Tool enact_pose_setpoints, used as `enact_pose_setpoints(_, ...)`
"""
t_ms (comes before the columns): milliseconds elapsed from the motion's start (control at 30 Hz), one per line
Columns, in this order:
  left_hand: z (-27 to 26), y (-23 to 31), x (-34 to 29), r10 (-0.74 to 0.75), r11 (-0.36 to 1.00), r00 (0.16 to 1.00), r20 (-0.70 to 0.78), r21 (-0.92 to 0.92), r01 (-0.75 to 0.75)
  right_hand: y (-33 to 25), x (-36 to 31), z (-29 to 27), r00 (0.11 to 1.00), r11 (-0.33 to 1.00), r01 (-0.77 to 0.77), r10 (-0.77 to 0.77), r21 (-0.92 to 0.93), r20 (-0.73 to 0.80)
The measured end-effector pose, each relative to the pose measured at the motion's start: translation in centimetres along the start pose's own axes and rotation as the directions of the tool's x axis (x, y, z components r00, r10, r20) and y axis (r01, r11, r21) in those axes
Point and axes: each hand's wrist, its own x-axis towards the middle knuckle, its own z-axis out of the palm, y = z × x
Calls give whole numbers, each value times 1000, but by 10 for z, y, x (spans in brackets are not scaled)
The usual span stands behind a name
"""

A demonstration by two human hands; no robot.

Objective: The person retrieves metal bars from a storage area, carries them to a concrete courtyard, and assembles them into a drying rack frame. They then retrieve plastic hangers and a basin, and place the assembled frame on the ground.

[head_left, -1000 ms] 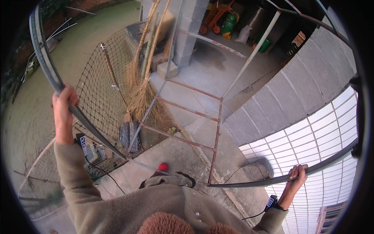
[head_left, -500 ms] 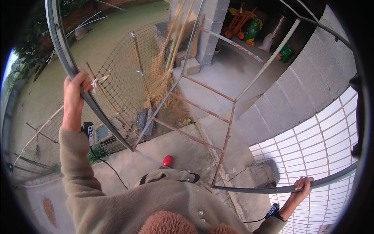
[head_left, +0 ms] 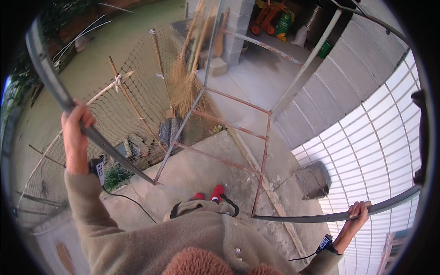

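A large metal frame with rusty crossbars, like a ladder (head_left: 219, 158), surrounds me and stretches out in front. My left hand (head_left: 77, 130) is wrapped round its grey left rail (head_left: 114, 150), raised at the left. At the lower right, my right hand (head_left: 356, 217) is closed on the grey right rail (head_left: 311, 219). A small brown piece shows beside the right hand's fingers; I cannot tell what it is. Both arms are spread wide, and the crossbars lie between them, ahead of my red shoes (head_left: 218, 191).
A net fence (head_left: 137, 94) on wooden stakes borders green water at the left. Straw brooms (head_left: 183, 91) lean by a grey block pillar (head_left: 238, 34). A white tiled wall (head_left: 366, 137) and a dark bucket-like container (head_left: 314, 180) stand at the right. An orange hand truck (head_left: 266, 19) is inside the doorway.
I have stepped forward with the frame; both red shoes now show. The left hand and rail have shifted left and lower in view. Both hands keep their hold.
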Motion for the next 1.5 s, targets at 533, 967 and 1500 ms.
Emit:
enact_pose_setpoints(533, -59, 77, -186, 52, 998, 998, 25, 16, -53, -91, -118, -145, 994, 999, 33, -34, 17, 107)
enact_pose_setpoints(967, -122, 139, -370, 65, 998, 997, 46, 3, -65, -168, -237, -281, 993, 999, 40, -43, 26, 109)
enact_pose_setpoints(1500, -268, 160, -519, -85, 991, 996, -3, -99, 84, -303, -404, -329, 991, 994, 56, -43, -99, 130)
